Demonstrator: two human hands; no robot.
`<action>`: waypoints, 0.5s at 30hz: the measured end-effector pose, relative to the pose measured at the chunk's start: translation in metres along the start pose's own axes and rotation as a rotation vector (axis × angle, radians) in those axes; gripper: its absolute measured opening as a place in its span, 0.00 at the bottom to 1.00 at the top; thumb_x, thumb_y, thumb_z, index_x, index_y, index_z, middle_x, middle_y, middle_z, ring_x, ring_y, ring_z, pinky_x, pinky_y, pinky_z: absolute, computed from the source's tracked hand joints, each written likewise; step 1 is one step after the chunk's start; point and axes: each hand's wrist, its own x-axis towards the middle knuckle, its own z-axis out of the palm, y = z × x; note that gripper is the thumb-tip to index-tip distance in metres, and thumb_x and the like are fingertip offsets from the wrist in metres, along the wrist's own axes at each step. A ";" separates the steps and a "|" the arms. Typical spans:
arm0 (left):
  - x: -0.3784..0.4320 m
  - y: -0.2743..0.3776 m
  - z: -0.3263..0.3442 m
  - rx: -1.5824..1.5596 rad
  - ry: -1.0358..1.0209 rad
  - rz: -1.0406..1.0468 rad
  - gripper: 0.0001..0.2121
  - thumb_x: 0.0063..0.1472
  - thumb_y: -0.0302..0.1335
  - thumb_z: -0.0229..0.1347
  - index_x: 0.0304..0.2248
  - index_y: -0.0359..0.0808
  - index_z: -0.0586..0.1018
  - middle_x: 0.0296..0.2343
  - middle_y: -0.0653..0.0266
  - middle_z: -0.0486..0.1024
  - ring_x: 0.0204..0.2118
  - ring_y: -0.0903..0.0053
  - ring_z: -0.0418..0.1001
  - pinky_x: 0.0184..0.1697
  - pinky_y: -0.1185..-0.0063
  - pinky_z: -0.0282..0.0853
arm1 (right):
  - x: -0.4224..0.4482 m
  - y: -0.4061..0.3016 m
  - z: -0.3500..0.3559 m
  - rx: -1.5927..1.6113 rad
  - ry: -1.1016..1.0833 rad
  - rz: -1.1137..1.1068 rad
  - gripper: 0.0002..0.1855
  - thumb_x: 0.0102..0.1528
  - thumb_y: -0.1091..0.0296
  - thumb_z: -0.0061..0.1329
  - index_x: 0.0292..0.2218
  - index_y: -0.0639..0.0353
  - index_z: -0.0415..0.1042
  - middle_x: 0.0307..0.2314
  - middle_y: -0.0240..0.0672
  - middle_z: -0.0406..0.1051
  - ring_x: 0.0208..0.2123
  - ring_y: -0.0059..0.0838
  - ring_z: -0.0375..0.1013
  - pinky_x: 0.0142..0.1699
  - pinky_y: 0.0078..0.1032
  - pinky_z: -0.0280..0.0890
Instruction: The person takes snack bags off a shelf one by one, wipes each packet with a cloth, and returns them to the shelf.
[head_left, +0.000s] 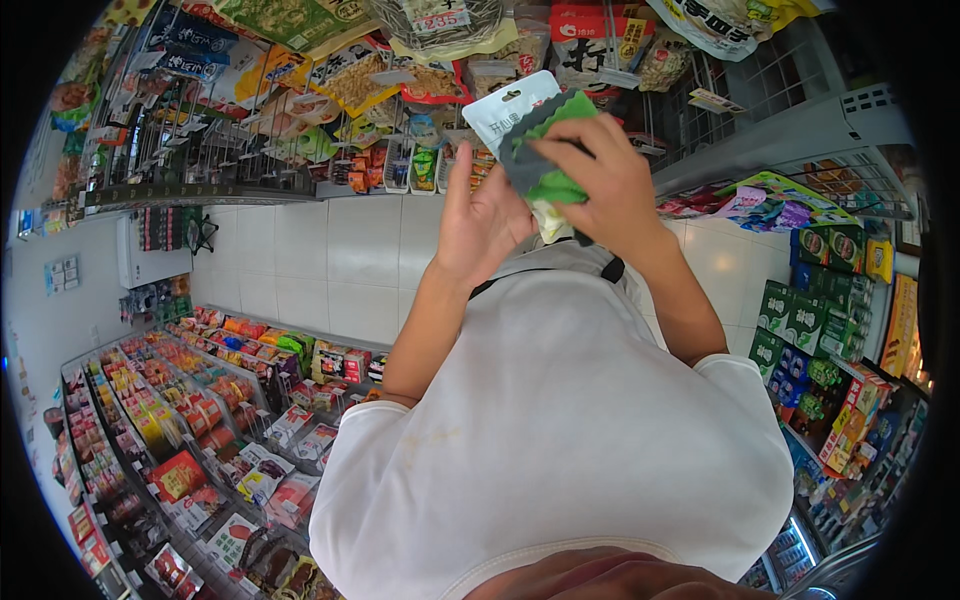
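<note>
A grey and green cloth with a scalloped edge lies over a white snack pouch that has a hang hole at its top. My right hand grips the cloth against the front of the pouch. Below, with its palm turned up and thumb raised, my left hand is at the lower left side of the pouch; whether its fingers hold the pouch is hidden. The pouch's lower end shows pale green and white beneath the cloth.
Ahead stands a wire rack of hanging snack bags with small bins at its foot. Tiered snack shelves fill the lower left. Green drink cartons are stacked at the right. Tiled floor lies between.
</note>
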 end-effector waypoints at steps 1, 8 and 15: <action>0.001 0.000 0.001 -0.002 0.000 0.000 0.34 0.66 0.54 0.33 0.61 0.37 0.54 0.56 0.59 0.63 0.57 0.68 0.63 0.60 0.67 0.56 | -0.007 -0.006 0.000 -0.001 -0.001 0.000 0.23 0.33 0.72 0.58 0.37 0.52 0.76 0.34 0.27 0.70 0.37 0.33 0.69 0.35 0.26 0.69; 0.009 0.000 0.001 0.056 0.254 0.144 0.24 0.69 0.38 0.35 0.58 0.31 0.59 0.54 0.55 0.65 0.56 0.67 0.65 0.60 0.70 0.58 | -0.024 -0.010 0.001 0.043 -0.091 0.002 0.23 0.32 0.77 0.53 0.35 0.47 0.77 0.31 0.23 0.69 0.34 0.29 0.68 0.32 0.24 0.67; 0.010 0.006 -0.004 0.051 0.262 0.273 0.24 0.68 0.38 0.38 0.58 0.31 0.58 0.55 0.56 0.63 0.58 0.65 0.62 0.61 0.68 0.56 | -0.036 -0.015 0.002 0.075 -0.105 -0.062 0.22 0.31 0.76 0.55 0.33 0.48 0.77 0.31 0.23 0.69 0.34 0.31 0.69 0.31 0.25 0.67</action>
